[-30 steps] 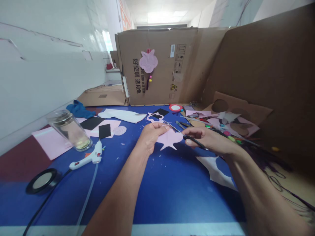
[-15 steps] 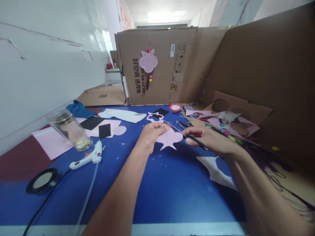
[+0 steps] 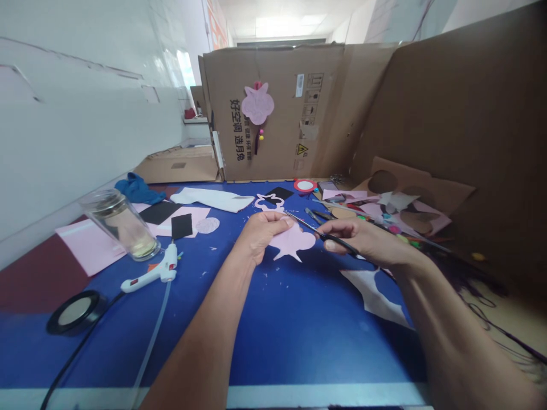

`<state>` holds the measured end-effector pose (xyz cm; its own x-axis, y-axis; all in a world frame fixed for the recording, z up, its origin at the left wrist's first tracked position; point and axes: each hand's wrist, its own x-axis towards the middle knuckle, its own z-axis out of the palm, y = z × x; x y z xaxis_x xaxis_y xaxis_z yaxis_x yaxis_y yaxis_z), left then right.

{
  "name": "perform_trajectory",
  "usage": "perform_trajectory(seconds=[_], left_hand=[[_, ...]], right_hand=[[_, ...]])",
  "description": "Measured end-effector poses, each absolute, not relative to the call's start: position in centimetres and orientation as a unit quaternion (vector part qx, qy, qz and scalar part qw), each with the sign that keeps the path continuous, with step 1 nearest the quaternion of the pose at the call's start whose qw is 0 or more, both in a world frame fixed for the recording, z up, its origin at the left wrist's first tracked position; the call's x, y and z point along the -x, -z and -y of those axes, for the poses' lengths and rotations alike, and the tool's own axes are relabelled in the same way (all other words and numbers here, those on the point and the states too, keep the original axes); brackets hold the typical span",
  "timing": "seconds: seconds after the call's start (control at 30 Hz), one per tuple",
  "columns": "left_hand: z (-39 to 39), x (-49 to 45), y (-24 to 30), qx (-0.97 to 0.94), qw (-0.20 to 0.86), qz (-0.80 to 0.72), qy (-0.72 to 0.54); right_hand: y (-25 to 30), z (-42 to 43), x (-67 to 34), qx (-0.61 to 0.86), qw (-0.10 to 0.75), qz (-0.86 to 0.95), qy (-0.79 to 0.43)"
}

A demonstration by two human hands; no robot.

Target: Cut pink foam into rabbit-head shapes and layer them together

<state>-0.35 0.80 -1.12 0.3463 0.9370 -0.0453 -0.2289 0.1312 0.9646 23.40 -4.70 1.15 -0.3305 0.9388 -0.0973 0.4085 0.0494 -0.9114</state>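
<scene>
My left hand (image 3: 260, 233) pinches a pink felt cut-out (image 3: 294, 242) with rounded lobes and holds it just above the blue table top (image 3: 299, 324). My right hand (image 3: 363, 239) grips black scissors (image 3: 318, 232), whose blades point left and meet the upper edge of the pink piece. Both hands are closed on what they hold. A similar pink shape (image 3: 257, 104) with a bead tassel hangs on the cardboard wall behind.
A glass jar (image 3: 119, 225), a white glue gun (image 3: 154, 273) with its cord, and a black tape roll (image 3: 74, 312) lie at left. Pink and black sheets (image 3: 171, 219), a white offcut (image 3: 376, 296), and cluttered scraps and tools (image 3: 384, 213) lie around. Cardboard walls enclose the back and right.
Hands, scissors and pink piece have shifted very slightly upward in the view; the blades stay at the piece's upper edge.
</scene>
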Motion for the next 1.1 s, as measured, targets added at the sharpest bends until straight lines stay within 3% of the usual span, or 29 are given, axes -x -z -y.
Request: perform_trajectory(seconds=[0.3, 1.1], left_hand=[[-0.7, 1.0, 0.8, -0.530, 0.658, -0.377, -0.380], [-1.1, 1.5, 1.2, -0.555, 0.643, -0.389, -0.357]], right_hand=[[-0.9, 4.5, -24.2, 0.505, 0.257, 0.661, -0.491], [-0.7, 4.6, -24.5, 0.520, 0.250, 0.682, -0.449]])
